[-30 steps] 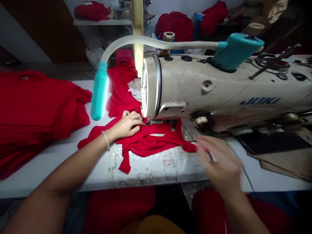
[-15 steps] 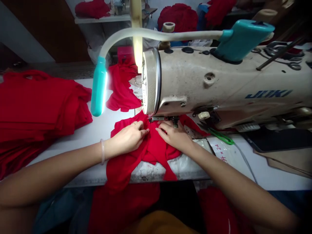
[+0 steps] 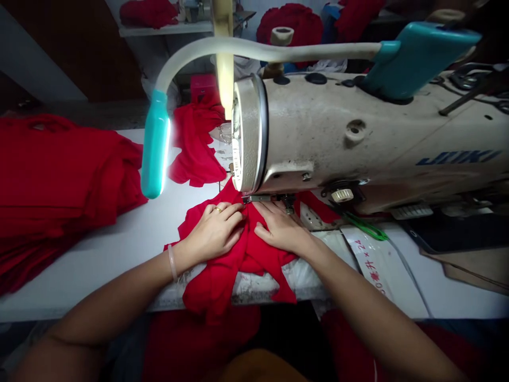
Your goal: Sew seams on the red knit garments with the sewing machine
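Left fingers [image 3: 233, 217] slightly bent, right fingers [image 3: 265, 211] flatter, forearms [image 3: 119, 294] angled inward

I am touching matt, creased red cloth [image 3: 218, 276] and wearing a shiny metal ring [image 3: 218, 209]. The sewing machine [image 3: 306, 127] is showing scuffed, painted metal; its lamp [image 3: 154, 146] is looking like smooth teal plastic. The worktop [image 3: 127, 249] is looking smooth and white, with glossy plastic film [image 3: 306, 276] near its edge.

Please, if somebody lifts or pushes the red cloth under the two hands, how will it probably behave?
The red cloth is probably floppy: one end droops over the front edge of the table. Pushed, it would likely bunch, since loose folds show near the left hand and right hand.
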`<state>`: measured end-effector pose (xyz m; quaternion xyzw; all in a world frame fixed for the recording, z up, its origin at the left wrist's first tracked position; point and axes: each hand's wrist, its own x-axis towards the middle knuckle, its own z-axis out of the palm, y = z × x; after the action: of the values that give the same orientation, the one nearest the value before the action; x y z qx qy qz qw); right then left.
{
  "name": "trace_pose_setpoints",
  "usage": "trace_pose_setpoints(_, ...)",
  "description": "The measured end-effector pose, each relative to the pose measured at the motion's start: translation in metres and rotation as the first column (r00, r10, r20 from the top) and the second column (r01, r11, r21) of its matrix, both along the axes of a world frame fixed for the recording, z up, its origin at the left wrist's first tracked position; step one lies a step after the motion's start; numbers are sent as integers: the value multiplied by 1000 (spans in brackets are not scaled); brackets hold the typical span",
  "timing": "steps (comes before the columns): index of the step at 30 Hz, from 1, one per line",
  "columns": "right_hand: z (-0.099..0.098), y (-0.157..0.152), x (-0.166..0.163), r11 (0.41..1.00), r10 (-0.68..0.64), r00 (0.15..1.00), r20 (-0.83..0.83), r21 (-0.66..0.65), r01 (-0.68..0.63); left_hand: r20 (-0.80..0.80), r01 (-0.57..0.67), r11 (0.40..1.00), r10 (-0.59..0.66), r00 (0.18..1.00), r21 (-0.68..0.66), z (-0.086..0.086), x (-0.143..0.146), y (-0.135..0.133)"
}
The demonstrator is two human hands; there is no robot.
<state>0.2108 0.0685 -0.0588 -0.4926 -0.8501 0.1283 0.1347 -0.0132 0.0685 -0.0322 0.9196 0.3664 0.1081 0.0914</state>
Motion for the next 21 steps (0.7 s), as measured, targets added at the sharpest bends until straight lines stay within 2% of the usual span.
trace_pose_setpoints(4,-3,-10,5,972,149,985,-83,198,-130,9,40,999,-39,999,-18,-1,-3,-1)
trace_pose_setpoints(7,-6,-13,9,939,226,970,-94,286,-191,3,45,999,-45,999,1,-4,-2,2)
trace_pose_setpoints(10,-6,-9,12,941,194,978,-76,297,-163,14,32,999,-32,999,17,-2,-2,11)
trace_pose_setpoints(13,5,-10,19,959,167,985,-43,240,-152,42,15,1000,-14,999,-14,12,-4,4)
trace_pose_setpoints(16,29,-20,30,960,248,967,61,116,-254,130,-41,991,57,990,-124,25,-9,-42)
trace_pose_setpoints(18,44,-28,37,935,328,926,185,75,-346,178,-79,977,115,977,-198,21,-11,-90)
trace_pose_setpoints(19,49,-30,39,922,343,905,252,93,-376,180,-123,983,147,973,-137,14,-12,-114)
trace_pose_setpoints(21,54,-32,40,874,364,864,347,194,-446,138,-256,961,241,961,103,-8,-14,-153)
